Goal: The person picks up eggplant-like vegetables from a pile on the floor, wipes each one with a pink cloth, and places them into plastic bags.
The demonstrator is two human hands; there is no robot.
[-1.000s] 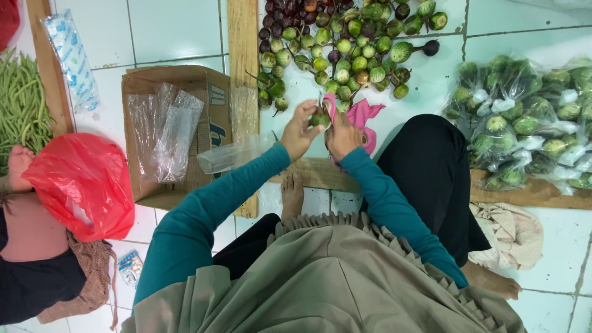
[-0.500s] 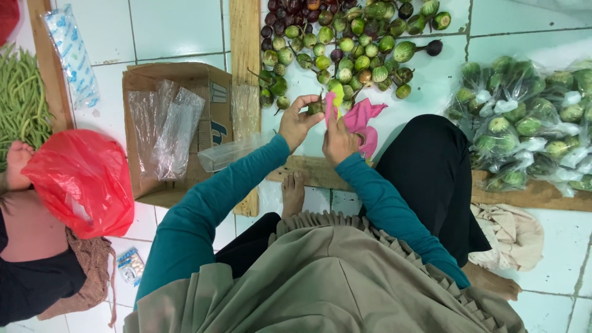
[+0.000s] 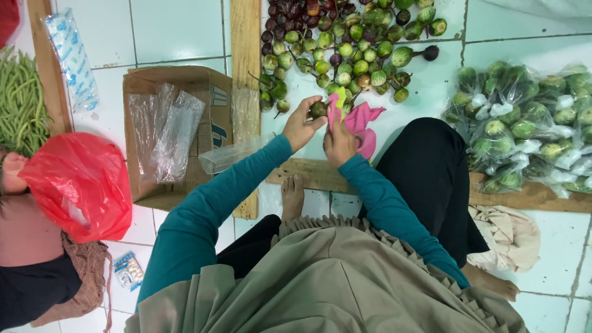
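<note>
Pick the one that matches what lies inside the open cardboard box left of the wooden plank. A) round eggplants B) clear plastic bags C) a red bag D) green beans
B: the cardboard box holds only clear plastic bags; the green beans lie in a pile further left, outside it.

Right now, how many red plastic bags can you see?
2. One large red plastic bag sits at the left beside the cardboard box. A corner of another red bag shows at the top-left edge, mostly out of frame. More may lie outside the view.
</note>
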